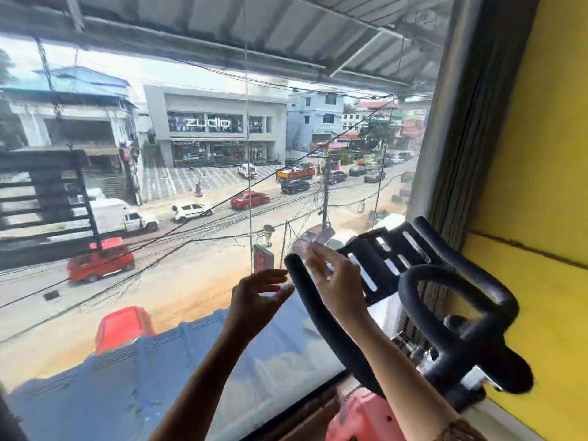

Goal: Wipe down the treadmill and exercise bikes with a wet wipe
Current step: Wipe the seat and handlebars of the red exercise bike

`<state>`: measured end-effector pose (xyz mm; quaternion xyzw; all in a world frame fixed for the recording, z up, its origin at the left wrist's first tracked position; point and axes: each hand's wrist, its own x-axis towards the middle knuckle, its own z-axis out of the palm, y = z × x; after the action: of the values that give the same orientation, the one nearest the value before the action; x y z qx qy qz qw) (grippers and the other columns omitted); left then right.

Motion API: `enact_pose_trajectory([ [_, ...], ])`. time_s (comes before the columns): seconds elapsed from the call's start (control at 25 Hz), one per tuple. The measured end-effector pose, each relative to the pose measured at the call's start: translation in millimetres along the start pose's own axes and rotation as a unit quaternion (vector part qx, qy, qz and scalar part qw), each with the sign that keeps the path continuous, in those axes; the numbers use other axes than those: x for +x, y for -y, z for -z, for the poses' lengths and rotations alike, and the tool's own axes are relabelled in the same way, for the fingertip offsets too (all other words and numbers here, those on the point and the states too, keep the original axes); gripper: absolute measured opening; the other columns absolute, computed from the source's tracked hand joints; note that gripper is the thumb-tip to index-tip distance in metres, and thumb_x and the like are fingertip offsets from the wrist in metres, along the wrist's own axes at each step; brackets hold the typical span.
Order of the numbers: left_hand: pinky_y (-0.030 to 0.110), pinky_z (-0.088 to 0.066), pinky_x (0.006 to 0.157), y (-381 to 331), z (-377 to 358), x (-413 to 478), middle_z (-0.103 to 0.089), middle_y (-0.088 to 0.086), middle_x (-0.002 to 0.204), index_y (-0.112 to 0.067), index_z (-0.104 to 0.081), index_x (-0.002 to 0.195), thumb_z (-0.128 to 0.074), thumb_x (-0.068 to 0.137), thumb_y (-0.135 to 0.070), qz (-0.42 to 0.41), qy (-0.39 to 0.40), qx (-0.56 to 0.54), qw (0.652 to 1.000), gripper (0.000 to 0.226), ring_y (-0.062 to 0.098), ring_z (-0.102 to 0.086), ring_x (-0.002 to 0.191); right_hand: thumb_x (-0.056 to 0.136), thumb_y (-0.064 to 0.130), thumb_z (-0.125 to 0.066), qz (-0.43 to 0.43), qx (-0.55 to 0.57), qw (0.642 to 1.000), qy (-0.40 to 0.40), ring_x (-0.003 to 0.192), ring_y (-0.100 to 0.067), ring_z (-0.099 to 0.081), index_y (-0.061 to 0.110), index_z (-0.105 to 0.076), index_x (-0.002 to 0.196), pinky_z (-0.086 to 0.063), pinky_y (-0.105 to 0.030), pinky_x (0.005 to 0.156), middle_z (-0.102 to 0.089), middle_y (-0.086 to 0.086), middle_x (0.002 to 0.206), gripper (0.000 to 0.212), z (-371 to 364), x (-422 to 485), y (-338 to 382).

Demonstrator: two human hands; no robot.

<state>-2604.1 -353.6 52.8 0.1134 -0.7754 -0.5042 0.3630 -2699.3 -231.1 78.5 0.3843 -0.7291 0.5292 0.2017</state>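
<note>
An exercise bike stands at the lower right, with black foam handlebars and a pink-red frame. A black slotted holder sits at the front of the bars. My left hand is raised just left of the left bar's tip, fingers loosely spread, touching nothing. My right hand is lifted just right of that tip, its fingers straight and pointing up, while the forearm crosses over the bar. The picture is blurred, and no wet wipe shows plainly in either hand.
A large glass window fills the view directly ahead of the bike, with a busy street far below. A yellow wall and a dark window frame close in the right side. A black louvred panel stands at the left.
</note>
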Motion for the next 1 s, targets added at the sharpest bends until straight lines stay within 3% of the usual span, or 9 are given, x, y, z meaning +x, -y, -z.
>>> enact_pose_trajectory([
  [0.08, 0.018, -0.054, 0.075, 12, -5, 20, -0.070, -0.007, 0.094, -0.022, -0.070, 0.100, -0.077, 0.078, -0.010, -0.019, -0.022, 0.026, 0.999, 0.026, 0.000, -0.066, 0.078, 0.089, 0.001, -0.061, 0.047, -0.045, 0.994, 0.085, 0.109, -0.027, -0.062, -0.003, -0.067, 0.109, -0.045, -0.020, 0.098, -0.066, -0.020, 0.116, 0.021, -17, 17, -16],
  [0.16, 0.009, -0.049, 0.078, 27, -12, 36, -0.067, -0.010, 0.101, -0.029, -0.066, 0.110, -0.076, 0.079, -0.012, -0.055, -0.040, 0.066, 0.995, 0.036, -0.001, -0.064, 0.085, 0.094, 0.003, -0.054, 0.050, -0.060, 0.981, 0.178, 0.129, -0.019, -0.046, -0.005, -0.061, 0.121, -0.023, 0.000, 0.102, -0.051, -0.021, 0.137, 0.029, -32, 26, -28],
  [0.2, 0.005, -0.046, 0.081, 34, -15, 41, -0.065, -0.013, 0.105, -0.031, -0.062, 0.116, -0.075, 0.080, -0.014, -0.073, -0.044, 0.076, 0.993, 0.042, -0.003, -0.062, 0.091, 0.096, 0.005, -0.052, 0.050, -0.057, 0.980, 0.187, 0.133, -0.015, -0.039, -0.003, -0.057, 0.127, -0.018, 0.001, 0.103, -0.046, -0.017, 0.142, 0.032, -38, 26, -35],
  [0.36, 0.006, -0.038, 0.096, 59, -22, 42, -0.050, -0.035, 0.127, -0.033, -0.054, 0.129, -0.069, 0.085, -0.026, -0.165, -0.007, 0.098, 0.981, 0.047, -0.013, -0.048, 0.119, 0.095, 0.008, -0.055, 0.038, -0.020, 0.983, 0.180, 0.129, -0.004, -0.039, 0.010, -0.054, 0.130, -0.025, -0.008, 0.107, -0.045, 0.000, 0.136, 0.035, -23, -5, -51],
  [0.56, 0.006, -0.035, 0.099, 74, -21, 50, -0.050, -0.018, 0.134, -0.018, -0.056, 0.130, -0.072, 0.080, -0.028, -0.210, -0.005, 0.096, 0.973, 0.054, -0.011, -0.045, 0.123, 0.091, 0.009, -0.062, -0.064, 0.009, 0.975, 0.213, 0.096, 0.021, -0.055, 0.011, -0.059, 0.124, -0.042, -0.002, 0.086, -0.062, -0.002, 0.123, 0.034, 19, -10, -55],
  [0.68, 0.009, -0.039, 0.098, 78, -22, 50, -0.052, -0.027, 0.133, -0.028, -0.050, 0.135, -0.072, 0.077, -0.045, -0.197, -0.014, 0.078, 0.977, 0.065, -0.011, -0.049, 0.120, 0.096, 0.012, -0.055, -0.008, -0.022, 0.989, 0.146, 0.114, 0.005, -0.053, 0.004, -0.060, 0.125, -0.039, -0.002, 0.090, -0.057, -0.011, 0.131, 0.031, -20, 25, -44],
  [0.8, 0.018, -0.042, 0.101, 85, -20, 50, -0.045, -0.027, 0.139, -0.032, -0.040, 0.139, -0.059, 0.081, -0.063, -0.184, -0.010, 0.058, 0.981, 0.068, 0.002, -0.051, 0.123, 0.091, -0.003, -0.057, 0.037, -0.105, 0.984, 0.140, 0.138, -0.012, -0.033, 0.004, -0.054, 0.132, -0.034, -0.022, 0.110, -0.041, -0.004, 0.145, 0.042, -63, 18, -45],
  [0.92, 0.016, -0.040, 0.102, 91, -16, 53, -0.035, -0.035, 0.142, -0.035, -0.036, 0.141, -0.054, 0.086, -0.061, -0.201, 0.010, 0.074, 0.977, 0.063, -0.001, -0.047, 0.126, 0.066, -0.021, -0.068, 0.145, -0.225, 0.952, 0.151, 0.135, -0.021, -0.040, 0.002, -0.057, 0.128, -0.036, -0.029, 0.107, -0.049, -0.008, 0.141, 0.067, -50, -23, -52],
  [1.0, 0.011, -0.037, 0.102, 91, -14, 55, -0.035, -0.035, 0.143, -0.033, -0.037, 0.141, -0.058, 0.087, -0.050, -0.215, 0.023, 0.080, 0.973, 0.060, -0.006, -0.042, 0.128, 0.066, -0.016, -0.073, 0.157, -0.231, 0.942, 0.184, 0.131, -0.018, -0.046, 0.003, -0.063, 0.122, -0.036, -0.022, 0.106, -0.054, -0.005, 0.136, 0.059, -26, -45, -52],
])
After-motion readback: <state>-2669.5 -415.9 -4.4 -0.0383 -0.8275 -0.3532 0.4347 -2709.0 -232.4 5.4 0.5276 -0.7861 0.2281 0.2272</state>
